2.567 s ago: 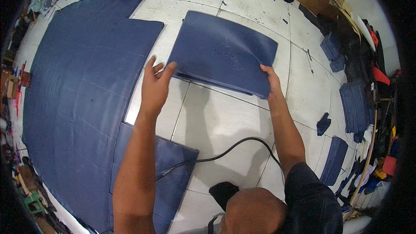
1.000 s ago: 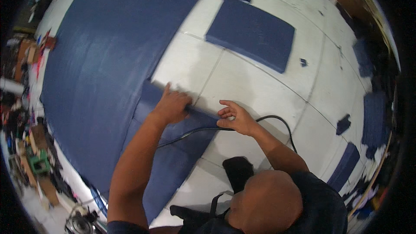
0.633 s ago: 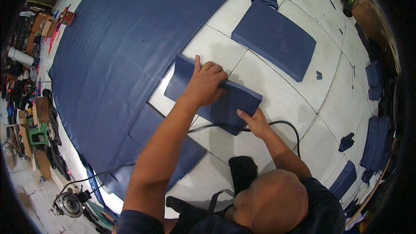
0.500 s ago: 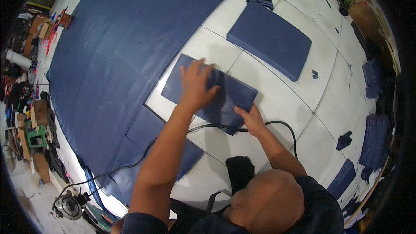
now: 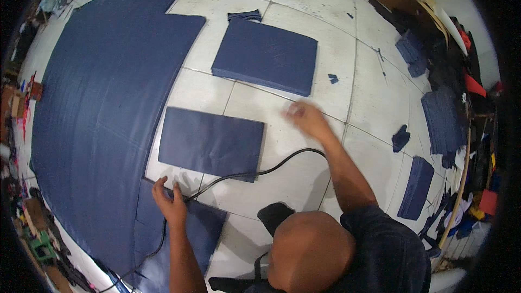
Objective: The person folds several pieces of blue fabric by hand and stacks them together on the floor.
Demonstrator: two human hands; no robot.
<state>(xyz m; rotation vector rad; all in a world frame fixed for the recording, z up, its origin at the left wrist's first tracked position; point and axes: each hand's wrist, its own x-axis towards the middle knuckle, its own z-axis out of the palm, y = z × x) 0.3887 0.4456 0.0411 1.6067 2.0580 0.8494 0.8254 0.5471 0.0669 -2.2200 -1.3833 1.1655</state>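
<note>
A rectangular piece of dark blue sheet material (image 5: pixel 211 141) lies flat on the tiles, and neither hand touches it. Just below its lower left corner, my left hand (image 5: pixel 171 203) has its fingers spread apart, holding nothing. It is over the corner of another blue piece (image 5: pixel 198 225), close to a black cable (image 5: pixel 282 161). My right hand (image 5: pixel 308 121) is off to the right, in the air above the tiles. Motion smears its fingers, so their position and anything in them cannot be made out.
A wide dark blue sheet (image 5: pixel 103 114) covers the left side of the white tiled floor (image 5: pixel 282 195). Beyond the nearer piece lies a thick stack of blue rectangles (image 5: pixel 266 57). Blue offcuts (image 5: pixel 442 122) lie along the right. The cable crosses the floor below the nearer piece.
Both hands have come off the blue rectangular piece, which the right hand was gripping by its edge. My left hand is now down-left of it, my right hand to its right. The view has shifted.
</note>
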